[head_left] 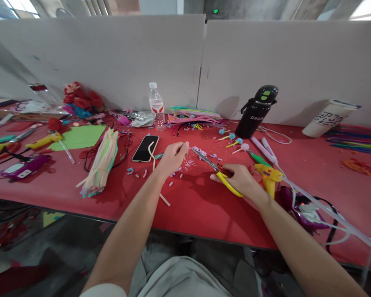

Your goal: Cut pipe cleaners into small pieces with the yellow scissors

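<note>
My left hand (pixel 174 156) is closed in a pinch on the end of a thin lilac pipe cleaner (pixel 190 148), most of it hidden by the fingers. In my right hand (pixel 239 178) are scissors (pixel 230 186) with yellow and red handles; their blades point left and their tips reach the pipe cleaner. Short lilac pipe cleaner snippets (pixel 200 152) and fine fluff lie on the red table under the blades. A cream pipe cleaner (pixel 152 152) runs across the phone (pixel 145 149) and passes beneath my left forearm.
A bundle of pale pipe cleaners (pixel 100 165) lies left. Behind stand a plastic bottle (pixel 156 108) and a black flask (pixel 256 113). Small pompom stems (pixel 235 140), a yellow glue gun (pixel 268 177) and its cords lie right. A white cup (pixel 329 119) leans farther right.
</note>
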Action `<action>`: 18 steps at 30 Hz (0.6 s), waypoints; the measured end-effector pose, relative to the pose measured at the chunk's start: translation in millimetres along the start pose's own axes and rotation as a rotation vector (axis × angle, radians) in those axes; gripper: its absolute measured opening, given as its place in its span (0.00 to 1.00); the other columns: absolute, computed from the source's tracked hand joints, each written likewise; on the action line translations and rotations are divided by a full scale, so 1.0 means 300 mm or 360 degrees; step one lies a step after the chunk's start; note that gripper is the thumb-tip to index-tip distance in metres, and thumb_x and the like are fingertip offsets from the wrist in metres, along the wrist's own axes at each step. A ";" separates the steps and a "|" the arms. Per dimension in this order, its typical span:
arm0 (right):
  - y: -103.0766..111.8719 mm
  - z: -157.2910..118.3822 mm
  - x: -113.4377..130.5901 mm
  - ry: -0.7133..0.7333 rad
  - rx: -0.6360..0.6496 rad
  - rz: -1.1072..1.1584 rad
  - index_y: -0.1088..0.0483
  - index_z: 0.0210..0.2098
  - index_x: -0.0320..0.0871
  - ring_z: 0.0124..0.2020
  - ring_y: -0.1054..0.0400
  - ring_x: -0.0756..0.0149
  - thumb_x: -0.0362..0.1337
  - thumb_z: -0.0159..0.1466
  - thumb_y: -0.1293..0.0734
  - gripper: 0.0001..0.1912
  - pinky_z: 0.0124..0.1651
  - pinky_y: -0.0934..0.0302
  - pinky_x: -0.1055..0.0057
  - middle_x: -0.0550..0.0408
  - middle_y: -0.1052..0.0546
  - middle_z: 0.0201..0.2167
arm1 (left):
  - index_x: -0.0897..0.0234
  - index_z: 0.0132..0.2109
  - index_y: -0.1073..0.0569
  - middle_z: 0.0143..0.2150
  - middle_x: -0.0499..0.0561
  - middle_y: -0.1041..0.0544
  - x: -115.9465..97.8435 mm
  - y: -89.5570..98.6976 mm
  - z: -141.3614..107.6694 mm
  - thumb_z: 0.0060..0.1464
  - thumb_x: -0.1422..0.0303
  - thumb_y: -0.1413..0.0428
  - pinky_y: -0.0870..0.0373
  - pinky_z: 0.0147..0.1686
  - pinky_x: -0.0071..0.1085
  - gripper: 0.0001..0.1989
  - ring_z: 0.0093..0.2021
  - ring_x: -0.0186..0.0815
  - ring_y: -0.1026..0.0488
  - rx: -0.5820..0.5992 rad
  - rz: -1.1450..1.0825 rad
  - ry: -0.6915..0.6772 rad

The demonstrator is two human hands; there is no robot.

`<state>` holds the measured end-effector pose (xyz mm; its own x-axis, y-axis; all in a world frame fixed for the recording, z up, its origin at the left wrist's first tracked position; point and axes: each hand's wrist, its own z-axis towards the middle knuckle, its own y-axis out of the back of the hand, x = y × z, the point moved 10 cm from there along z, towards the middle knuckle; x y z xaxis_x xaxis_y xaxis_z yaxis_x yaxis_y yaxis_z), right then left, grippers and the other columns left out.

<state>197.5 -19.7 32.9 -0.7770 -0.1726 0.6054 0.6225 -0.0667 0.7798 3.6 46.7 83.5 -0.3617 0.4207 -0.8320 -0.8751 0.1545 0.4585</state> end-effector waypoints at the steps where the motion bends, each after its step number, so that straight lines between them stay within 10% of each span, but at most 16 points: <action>1: -0.001 0.000 0.000 -0.0011 0.0010 0.0003 0.47 0.19 0.42 0.22 0.56 0.75 0.58 0.52 0.33 0.28 0.21 0.60 0.77 0.62 0.48 0.18 | 0.65 0.25 0.39 0.20 0.45 0.39 0.001 -0.001 0.000 0.60 0.54 0.58 0.47 0.23 0.26 0.22 0.21 0.27 0.44 0.0003 -0.0001 0.0001; 18: 0.016 0.007 -0.006 0.0018 -0.0086 -0.0056 0.47 0.18 0.41 0.22 0.56 0.75 0.58 0.52 0.34 0.28 0.21 0.61 0.76 0.62 0.49 0.18 | 0.65 0.26 0.38 0.21 0.45 0.38 0.005 -0.005 0.004 0.60 0.54 0.59 0.45 0.25 0.27 0.22 0.22 0.28 0.42 0.0016 0.0050 0.0015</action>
<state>201.6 -17.6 35.9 -0.7977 -0.1802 0.5755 0.5989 -0.1258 0.7908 4.9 48.1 81.9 -0.3920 0.4173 -0.8199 -0.8600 0.1502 0.4876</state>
